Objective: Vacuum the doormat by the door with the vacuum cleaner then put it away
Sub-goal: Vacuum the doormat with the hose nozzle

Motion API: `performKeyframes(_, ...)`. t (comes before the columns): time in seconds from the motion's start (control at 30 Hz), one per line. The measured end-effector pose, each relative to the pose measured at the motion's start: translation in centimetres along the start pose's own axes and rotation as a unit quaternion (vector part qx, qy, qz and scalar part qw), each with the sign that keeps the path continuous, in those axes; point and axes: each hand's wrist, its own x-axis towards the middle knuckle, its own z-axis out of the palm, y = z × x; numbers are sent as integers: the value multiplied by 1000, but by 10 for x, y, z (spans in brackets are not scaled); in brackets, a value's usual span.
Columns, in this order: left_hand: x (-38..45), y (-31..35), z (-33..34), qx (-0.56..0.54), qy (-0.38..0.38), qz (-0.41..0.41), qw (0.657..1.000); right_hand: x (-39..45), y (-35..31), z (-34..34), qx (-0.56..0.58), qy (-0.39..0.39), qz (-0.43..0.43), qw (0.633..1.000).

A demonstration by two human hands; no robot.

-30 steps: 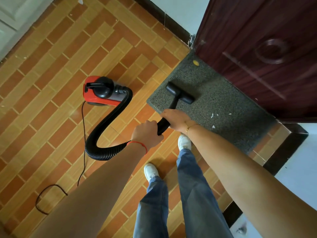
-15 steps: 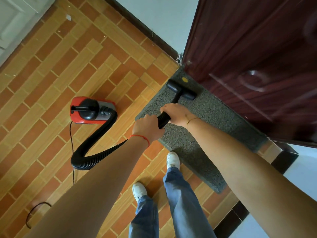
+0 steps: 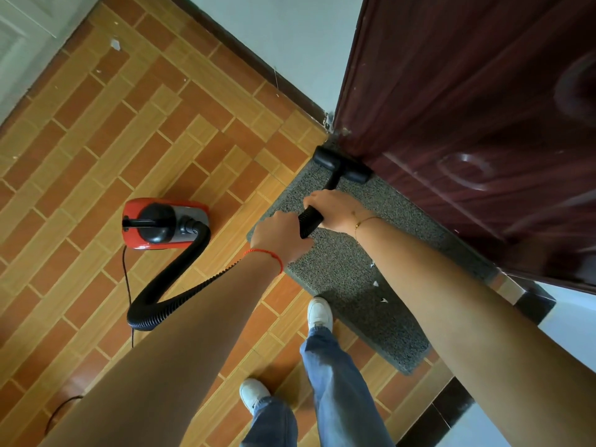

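Both hands on the vacuum wand at the doormat

The left hand [image 3: 281, 235] and right hand [image 3: 335, 211] each curl fingers around the black wand [image 3: 309, 221]; beyond them the floor nozzle [image 3: 342, 164] sits on the grey doormat [image 3: 348, 269] against the door [image 3: 467, 124], the red vacuum cleaner [image 3: 164, 223] off left.

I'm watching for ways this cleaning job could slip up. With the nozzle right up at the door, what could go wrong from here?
The nozzle sits against the door, so another push may knock or scuff it. White scraps lie on the doormat near the right arm, away from the nozzle, and could get missed. The power cord trails over the floor beside the vacuum body, close to the feet, so a step back might snag it.
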Motion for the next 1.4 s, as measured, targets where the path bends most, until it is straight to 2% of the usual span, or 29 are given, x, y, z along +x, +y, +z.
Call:
performKeyframes(0.33, -36, -35, 12, 8, 2, -10, 1000, -5, -48, 22, 10, -5, 2, 1000)
performKeyframes(0.57, -89, -83, 44, 30, -13, -10, 999, -24, -114, 62, -10, -12, -13, 1000)
performKeyframes(1.1, -229, -213, 142, 58, -20, 18, 998, -74, -286, 182, 27, -15, -6, 1000)
performKeyframes(1.4, -276, -255, 168, 94, -8, 46, 994, -95, -347, 221, 54, 10, 24, 998)
